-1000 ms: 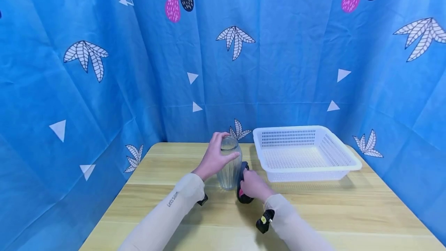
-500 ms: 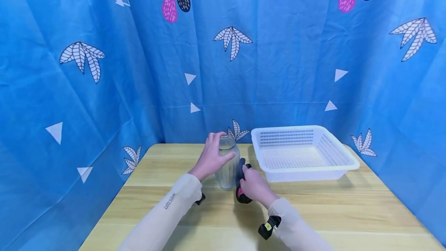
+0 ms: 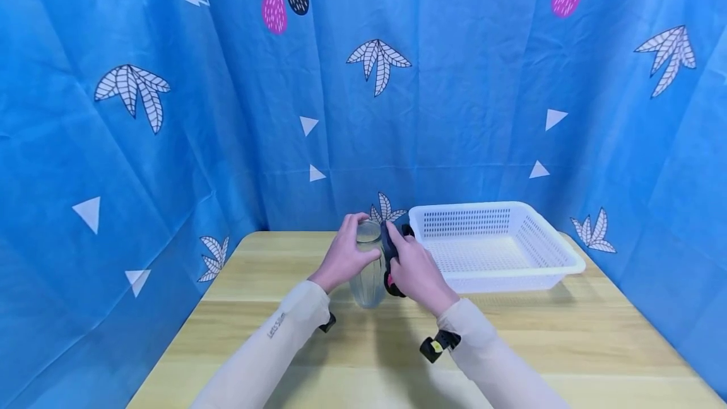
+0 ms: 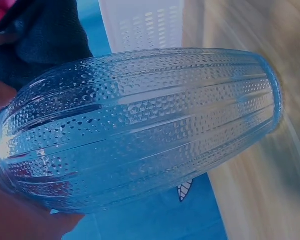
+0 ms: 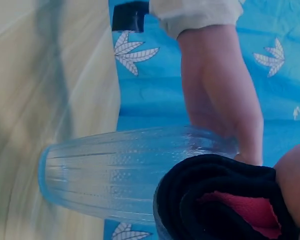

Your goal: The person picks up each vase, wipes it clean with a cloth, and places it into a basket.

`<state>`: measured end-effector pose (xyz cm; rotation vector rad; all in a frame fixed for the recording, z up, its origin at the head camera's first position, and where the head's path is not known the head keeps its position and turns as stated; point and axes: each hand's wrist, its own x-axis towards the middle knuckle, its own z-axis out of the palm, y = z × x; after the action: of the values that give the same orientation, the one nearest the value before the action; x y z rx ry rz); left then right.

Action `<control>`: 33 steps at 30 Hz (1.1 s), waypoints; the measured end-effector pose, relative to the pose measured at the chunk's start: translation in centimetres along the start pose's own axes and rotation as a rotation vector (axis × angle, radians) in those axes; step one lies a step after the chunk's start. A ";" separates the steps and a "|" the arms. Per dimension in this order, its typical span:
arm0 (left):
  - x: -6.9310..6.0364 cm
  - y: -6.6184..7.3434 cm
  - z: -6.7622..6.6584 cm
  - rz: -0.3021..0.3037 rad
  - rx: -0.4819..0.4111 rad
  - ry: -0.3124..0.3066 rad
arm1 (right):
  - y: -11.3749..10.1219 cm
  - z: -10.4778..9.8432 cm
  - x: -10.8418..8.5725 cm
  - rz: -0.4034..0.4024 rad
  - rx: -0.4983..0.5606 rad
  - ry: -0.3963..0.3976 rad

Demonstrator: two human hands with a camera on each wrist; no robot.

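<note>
Fingers of the left hand (image 3: 344, 255) curl round the top of the glass vase (image 3: 369, 286), which stands upright on the wooden table (image 3: 272, 270). Both arms reach forward; the right hand (image 3: 419, 271) clamps a rolled dark cloth (image 5: 182, 192), pink inside, raised beside the vase.

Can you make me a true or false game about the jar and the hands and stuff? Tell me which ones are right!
1. The left hand grips the jar near its top. True.
2. The jar lies on its side. False: it stands upright on the table.
3. The right hand holds a dark cloth with pink on it. True.
4. The cloth is in the basket. False: the cloth is in the right hand, beside the jar.
5. The basket is white. True.
6. The curtain is red. False: it is blue.
</note>
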<state>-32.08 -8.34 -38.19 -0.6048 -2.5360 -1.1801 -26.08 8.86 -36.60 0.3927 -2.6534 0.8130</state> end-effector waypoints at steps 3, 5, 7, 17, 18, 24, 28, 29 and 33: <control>0.2 -0.1 0.0 0.014 -0.016 0.019 | 0.3 0.2 0.8 0.014 -0.016 -0.021; 0.3 -0.1 0.0 0.015 -0.027 0.023 | 0.7 0.5 1.3 0.041 -0.013 -0.065; 0.3 -0.2 0.1 0.002 -0.029 0.018 | 1.2 0.9 1.6 0.066 -0.011 -0.117; 0.3 -0.4 0.0 0.000 -0.042 0.029 | 2.9 3.7 1.4 0.093 0.033 -0.205; 0.3 -0.5 -0.1 0.001 -0.040 0.030 | 3.1 4.0 1.2 0.093 0.033 -0.218; 0.1 -0.4 0.0 -0.002 0.020 0.028 | 4.6 6.3 0.2 0.069 0.007 -0.310; 0.0 0.1 -0.1 -0.018 0.092 0.025 | 5.1 6.8 -0.3 0.087 0.030 -0.344; -0.1 0.2 -0.1 -0.021 0.113 0.027 | 5.1 6.8 -0.5 0.099 0.039 -0.350; -0.2 0.3 -0.1 -0.019 0.186 0.038 | 4.9 6.4 -1.0 0.135 0.062 -0.358</control>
<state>-31.78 -8.31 -37.97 -0.5093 -2.5867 -0.9384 -28.42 9.23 -44.37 0.4114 -3.0189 0.9447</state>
